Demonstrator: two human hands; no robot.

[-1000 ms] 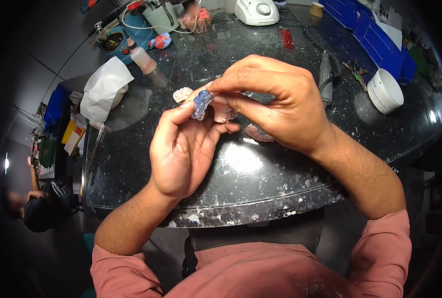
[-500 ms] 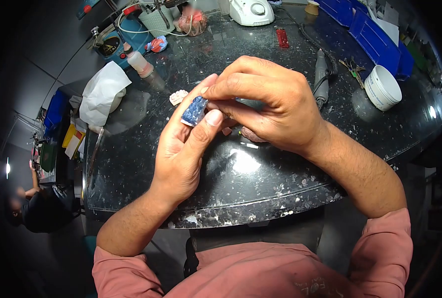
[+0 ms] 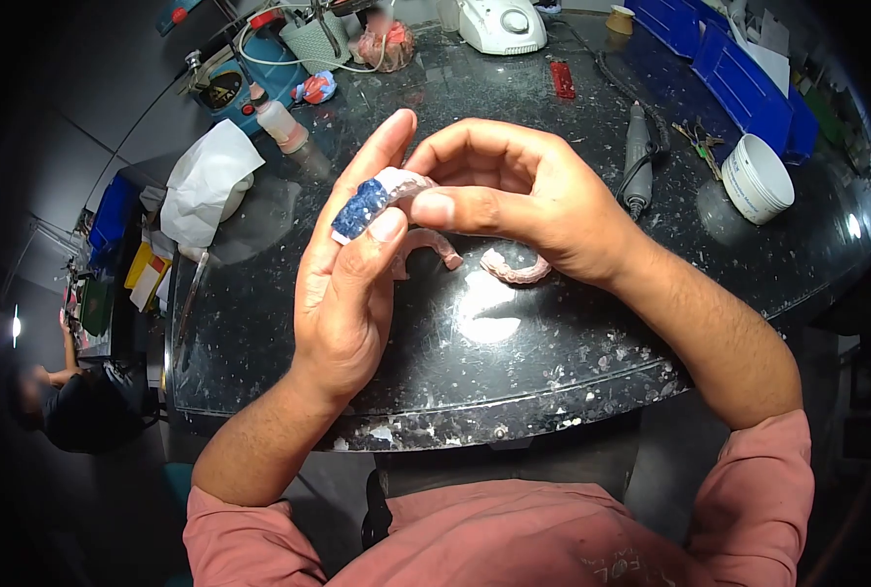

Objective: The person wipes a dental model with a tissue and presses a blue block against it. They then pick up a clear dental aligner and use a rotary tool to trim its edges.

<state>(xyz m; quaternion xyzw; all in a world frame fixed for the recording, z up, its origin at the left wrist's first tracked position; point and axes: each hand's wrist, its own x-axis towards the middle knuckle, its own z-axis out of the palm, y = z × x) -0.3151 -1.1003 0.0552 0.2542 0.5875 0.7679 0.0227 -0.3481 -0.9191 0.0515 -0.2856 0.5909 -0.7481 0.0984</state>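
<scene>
Head view, and from where I stand the pale cast [image 3: 411, 183] is up above the table [image 3: 563, 338], held between both hands, with a glossy blue piece [image 3: 362, 207] lying over its left end. The left hand [image 3: 343, 289] is clamped on that end, thumb on the near side, fingers behind. The right hand [image 3: 553, 201] pinches the other end between thumb and curled fingers (how far those fingers wrap it, I cannot tell). Cast and blue piece both look light. I'd judge the cast stiff and brittle, like plaster, apt to chip or snap if bent; the blue piece may be a little slippery, and whether it is rigid or rubbery I can't say. Safest would be a gentle hold on the cast's thicker sides, without twisting. Below, a second arch [image 3: 447, 252] and a third arch [image 3: 516, 272] rest apart on the table.
</scene>
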